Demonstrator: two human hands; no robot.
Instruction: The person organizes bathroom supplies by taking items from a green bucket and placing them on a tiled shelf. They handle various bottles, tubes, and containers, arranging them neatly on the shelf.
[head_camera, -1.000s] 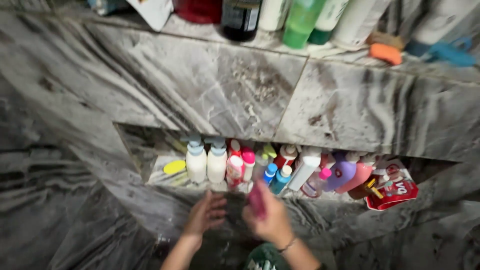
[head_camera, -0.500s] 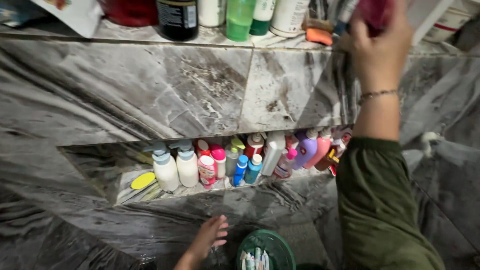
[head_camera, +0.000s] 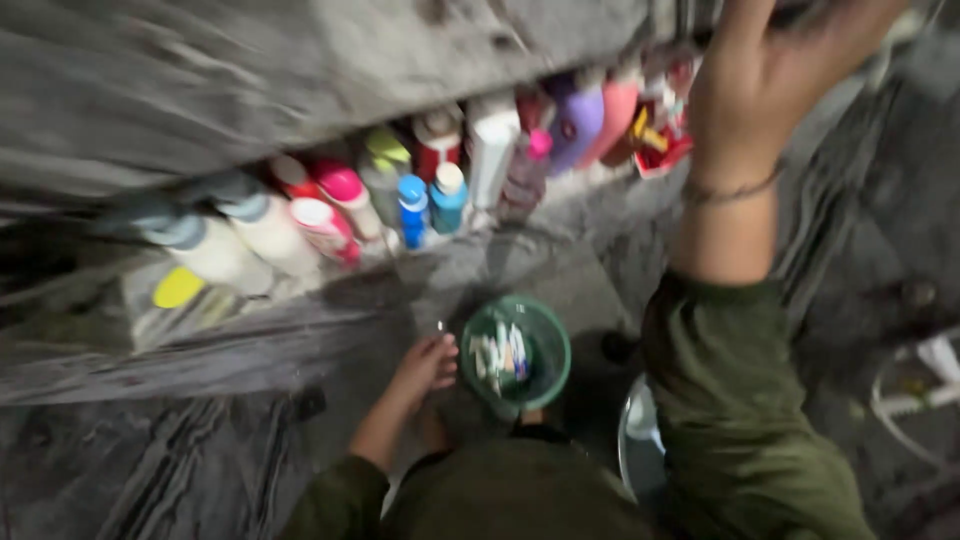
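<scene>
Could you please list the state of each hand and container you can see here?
Right hand: raised, fingers spread, empty as far as visible.
Left hand: low beside the basket, loosely curled.
Green basket: upright, holding small tubes.
Blue-capped bottles: upright in the niche, capped.

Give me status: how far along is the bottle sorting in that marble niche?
Looks done: little I can confirm; bottles stand packed along the marble niche. In hand: right hand is raised toward the ledge, its grip blurred; left hand rests low beside the green basket. Left: small tubes lie in the basket.
</scene>
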